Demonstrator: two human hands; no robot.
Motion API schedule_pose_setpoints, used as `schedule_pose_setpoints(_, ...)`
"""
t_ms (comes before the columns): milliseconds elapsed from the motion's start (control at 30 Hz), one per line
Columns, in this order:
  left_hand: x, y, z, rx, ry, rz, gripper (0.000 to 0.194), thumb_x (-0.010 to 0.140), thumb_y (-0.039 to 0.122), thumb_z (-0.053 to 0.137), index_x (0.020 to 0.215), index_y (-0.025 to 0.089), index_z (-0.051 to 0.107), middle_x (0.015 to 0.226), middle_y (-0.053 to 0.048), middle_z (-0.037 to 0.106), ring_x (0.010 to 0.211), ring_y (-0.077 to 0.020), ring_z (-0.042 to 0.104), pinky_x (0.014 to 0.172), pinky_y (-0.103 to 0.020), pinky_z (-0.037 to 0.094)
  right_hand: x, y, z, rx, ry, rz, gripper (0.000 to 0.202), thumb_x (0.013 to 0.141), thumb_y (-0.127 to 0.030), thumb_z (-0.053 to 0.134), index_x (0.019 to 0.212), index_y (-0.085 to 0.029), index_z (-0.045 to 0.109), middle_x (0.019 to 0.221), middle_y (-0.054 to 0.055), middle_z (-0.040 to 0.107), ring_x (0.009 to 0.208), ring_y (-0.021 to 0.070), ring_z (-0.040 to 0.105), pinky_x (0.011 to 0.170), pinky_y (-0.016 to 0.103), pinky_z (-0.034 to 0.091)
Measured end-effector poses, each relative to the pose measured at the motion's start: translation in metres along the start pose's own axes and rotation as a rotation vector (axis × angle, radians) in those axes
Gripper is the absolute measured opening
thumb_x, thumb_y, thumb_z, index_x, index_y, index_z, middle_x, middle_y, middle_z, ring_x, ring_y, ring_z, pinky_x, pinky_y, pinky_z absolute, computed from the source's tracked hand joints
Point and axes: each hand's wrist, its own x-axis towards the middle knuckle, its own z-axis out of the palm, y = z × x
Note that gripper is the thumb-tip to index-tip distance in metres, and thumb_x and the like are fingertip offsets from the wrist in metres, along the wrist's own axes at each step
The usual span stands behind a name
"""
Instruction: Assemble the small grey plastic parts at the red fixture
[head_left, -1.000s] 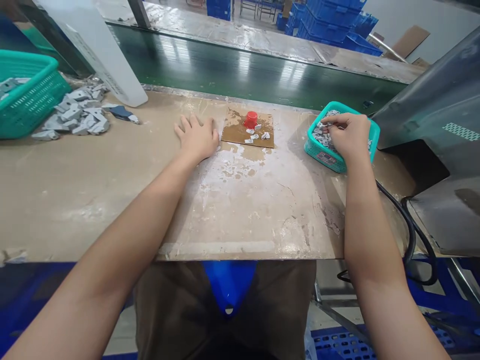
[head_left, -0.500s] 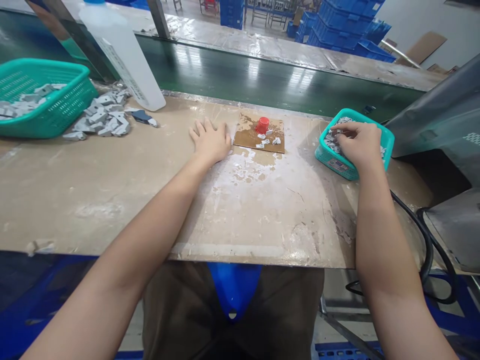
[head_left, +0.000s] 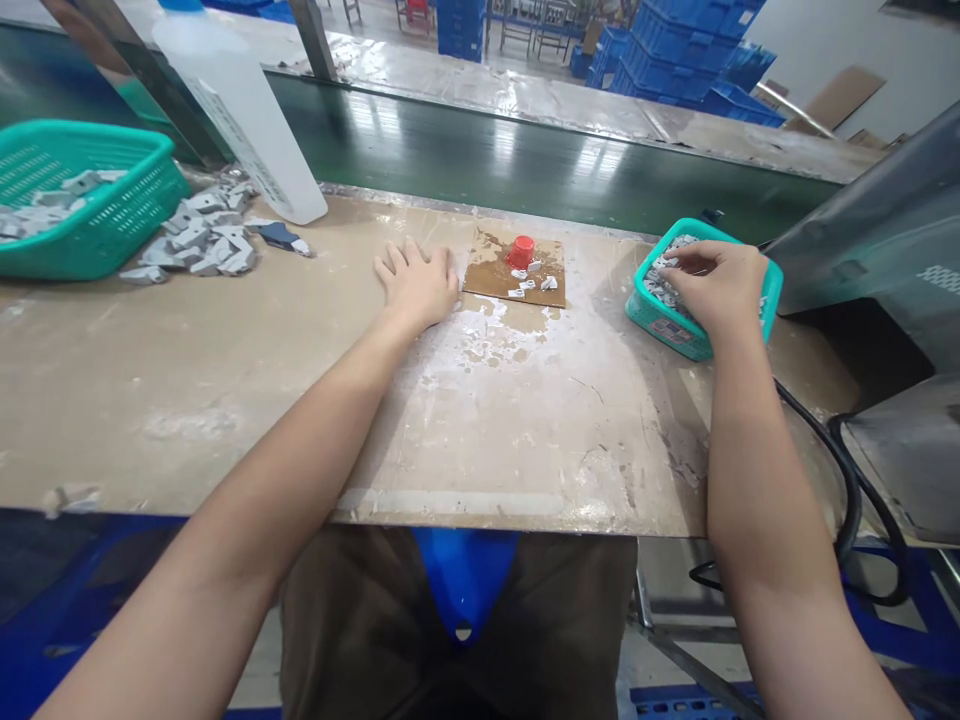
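Observation:
My left hand lies on the worktable with its fingers spread, just left of a brown board. On that board stand a red cap and several small grey-white pieces. Over at the right, my right hand hovers at a small teal basket of similar little pieces. Thumb and forefinger are pinched together above the contents; whatever is between them is too small to make out.
A larger teal basket and a heap of grey pieces sit at the left beside a white bottle. Behind the table runs a green conveyor belt. Metal equipment and a black cable are at the right.
My right hand has lifted slightly within the basket area, its fingertips still pinched. My left hand stays flat. The whole view has shifted a little.

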Motion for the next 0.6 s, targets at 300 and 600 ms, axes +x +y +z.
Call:
schedule_pose_setpoints(300, -0.003, 0.002, -0.003, -0.016, -0.005, -0.008, 0.05, 0.081, 0.035, 0.024, 0.128, 0.022, 0.032, 0.14, -0.01, 0.019, 0.127, -0.0348, 0.01, 0.097, -0.057, 0.007, 0.001, 0.006, 0.003, 0.052, 0.039, 0.014, 0.025, 0.065, -0.013, 0.056, 0.089, -0.015, 0.065, 0.062, 0.004, 0.063, 0.055, 0.0137, 0.056, 0.062, 0.029, 0.046)
schedule_pose_setpoints(600, 0.0, 0.001, 0.0, -0.002, 0.026, 0.0, 0.048, 0.08, 0.033, 0.024, 0.125, 0.02, 0.037, 0.139, -0.013, 0.02, 0.127, -0.0359, 0.013, 0.095, -0.058, 0.011, 0.005, 0.017, 0.009, 0.079, -0.019, 0.024, 0.019, 0.076, -0.01, 0.04, 0.077, -0.016, 0.058, 0.064, 0.001, 0.06, 0.052, 0.0128, 0.054, 0.059, 0.03, 0.045)
